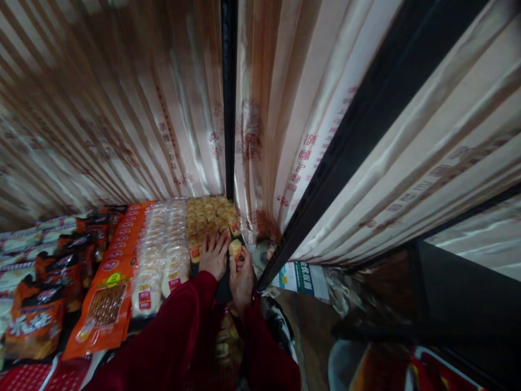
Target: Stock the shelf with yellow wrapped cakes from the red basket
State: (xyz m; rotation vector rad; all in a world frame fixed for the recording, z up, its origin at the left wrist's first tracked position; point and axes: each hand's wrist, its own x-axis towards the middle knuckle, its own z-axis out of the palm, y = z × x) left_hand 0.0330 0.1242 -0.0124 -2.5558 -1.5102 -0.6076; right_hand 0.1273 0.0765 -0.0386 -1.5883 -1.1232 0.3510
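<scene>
Yellow packet (235, 249), a small one, sits upright between the thumb and fingers of the right hand (241, 279), at the near right corner of a block of matching packets (208, 217). The left hand (214, 253) lies open, palm down, fingers stretched over the block's near part. Most of that block stands in close rows reaching far back to the curtain (191, 136); the held piece is not set down among them. More yellow-wrapped goods (228, 342) show near, between the sleeves, too dim to count, so how much is left cannot be told. To the left, white packets (175, 271), orange packs (108, 304) and dark-topped orange bags (36, 320) already lie in rows.
</scene>
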